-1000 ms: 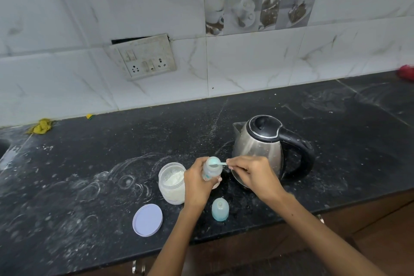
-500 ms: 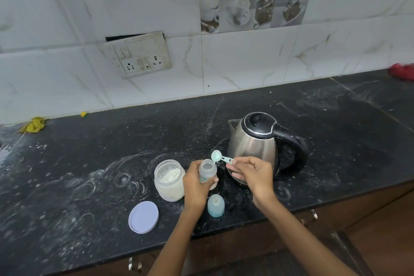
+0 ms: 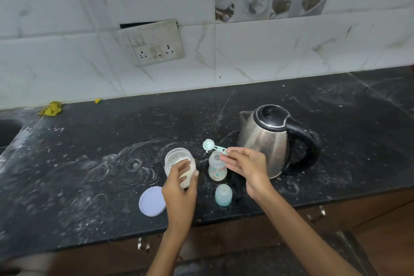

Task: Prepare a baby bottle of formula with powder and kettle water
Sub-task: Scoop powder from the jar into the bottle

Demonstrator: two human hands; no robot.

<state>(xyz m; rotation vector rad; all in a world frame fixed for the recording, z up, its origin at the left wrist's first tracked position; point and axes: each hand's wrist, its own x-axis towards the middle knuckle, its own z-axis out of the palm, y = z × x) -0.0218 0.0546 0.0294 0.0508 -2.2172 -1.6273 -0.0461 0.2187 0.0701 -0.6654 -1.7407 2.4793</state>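
The small clear baby bottle (image 3: 217, 168) stands uncapped on the black counter (image 3: 100, 175), free of both hands. My right hand (image 3: 245, 163) pinches the handle of a pale green scoop (image 3: 209, 144), whose bowl hovers just above and left of the bottle's mouth. My left hand (image 3: 179, 188) wraps the near side of the open jar of white powder (image 3: 177, 160), left of the bottle. The steel kettle (image 3: 268, 139) with black lid and handle stands behind my right hand.
The bottle's pale blue cap (image 3: 223, 195) sits near the counter's front edge, the jar's white lid (image 3: 152, 201) to its left. Spilled powder dusts the counter. A sink edge (image 3: 9, 132) shows at far left, a yellow scrap (image 3: 52, 108) by the wall.
My left hand let go of the bottle, which now stands on the counter, and moved left onto the powder jar. The scoop lifted off the bottle's mouth.
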